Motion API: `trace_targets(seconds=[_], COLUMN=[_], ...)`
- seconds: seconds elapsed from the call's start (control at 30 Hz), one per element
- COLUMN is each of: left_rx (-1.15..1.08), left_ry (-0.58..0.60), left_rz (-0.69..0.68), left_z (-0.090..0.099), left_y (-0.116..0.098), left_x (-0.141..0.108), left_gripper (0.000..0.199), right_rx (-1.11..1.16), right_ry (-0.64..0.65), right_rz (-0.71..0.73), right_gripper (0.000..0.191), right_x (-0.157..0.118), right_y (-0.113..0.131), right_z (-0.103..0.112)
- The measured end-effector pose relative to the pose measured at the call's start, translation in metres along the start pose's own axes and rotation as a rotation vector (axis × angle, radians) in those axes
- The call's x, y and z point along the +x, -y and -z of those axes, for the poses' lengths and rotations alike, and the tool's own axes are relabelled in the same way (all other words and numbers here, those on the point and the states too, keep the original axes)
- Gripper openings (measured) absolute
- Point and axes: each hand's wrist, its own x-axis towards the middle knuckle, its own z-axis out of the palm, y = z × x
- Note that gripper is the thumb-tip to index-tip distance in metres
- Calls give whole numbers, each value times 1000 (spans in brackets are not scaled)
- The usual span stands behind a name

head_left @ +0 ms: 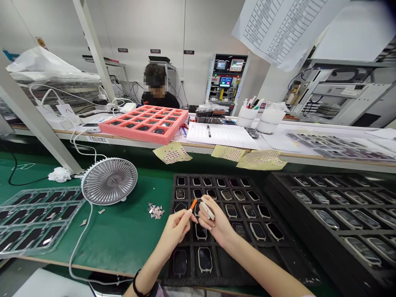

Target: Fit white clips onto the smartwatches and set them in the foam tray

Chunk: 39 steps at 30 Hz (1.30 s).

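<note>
My left hand is closed in a pinch on a slim orange stick, whose end points up and away. My right hand is wrapped round a pale watch case, seen edge-on with its face hidden from me. The stick's tip is close to the case; whether they touch I cannot tell. Both hands are above a black foam tray with rows of square-faced watch cases, among them one in the front row. Several pockets at its front right hold nothing.
A white fan and a small pile of foil-like scraps lie left of the tray. Further left is a clear tray of dark screens. More foam trays stand right. A pink foam tray rests on the shelf; a person sits beyond.
</note>
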Motion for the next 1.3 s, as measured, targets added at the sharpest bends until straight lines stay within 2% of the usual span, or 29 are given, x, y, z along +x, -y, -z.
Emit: trace_targets(seconds=[0.13, 0.27, 0.37, 0.47, 0.53, 0.63, 0.73, 0.83, 0.9, 0.97, 1.03, 1.1, 1.17, 1.3], left_rx=[19, 56, 116, 357, 600, 824, 925, 1041, 1100, 1104, 1044, 964, 892, 778], left_ry=[-9, -26, -131, -280, -372, -445, -453, -470, -500, -531, -536, -506, -468, -392], left_rz=[-69, -69, -63, -135, -150, -67, 27, 105, 150, 168, 147, 100, 36, -78], left_z=[-8, -8, 14, 48, 70, 93, 102, 103, 103, 103, 102, 99, 95, 80], left_y=[-5, -3, 2, 9, 15, 24, 27, 23, 20, 19, 20, 22, 23, 20], left_x=[3, 1, 0, -3, -3, -4, -4, -5, -5, -5, -5, -5, -5, -11], left_gripper=[52, 49, 50, 48, 45, 42, 40, 36, 33, 33, 33, 32, 32, 38], right_rx=[-171, -369, -584, -1010, -1261, -1480, -1644, -1837, -1969, -2066, -2090, -2019, -1875, -1572], right_ry=[-38, 29, -9, -142, -164, -97, -56, -217, -340, -390, -370, -337, -319, -252], right_rz=[13, 68, 192, 337, 345, 321, 408, 509, 444, 320, 264, 288, 295, 217], right_gripper=[20, 26, 23, 21, 18, 14, 15, 20, 23, 24, 23, 22, 21, 23], right_x=[-6, -4, 6, 16, 20, 22, 19, 14, 11, 8, 7, 8, 10, 8], right_y=[-10, -13, 3, 23, 28, 24, 23, 32, 40, 43, 41, 38, 36, 37], right_z=[-1, 9, 35, 69, 87, 101, 106, 114, 122, 129, 135, 139, 143, 149])
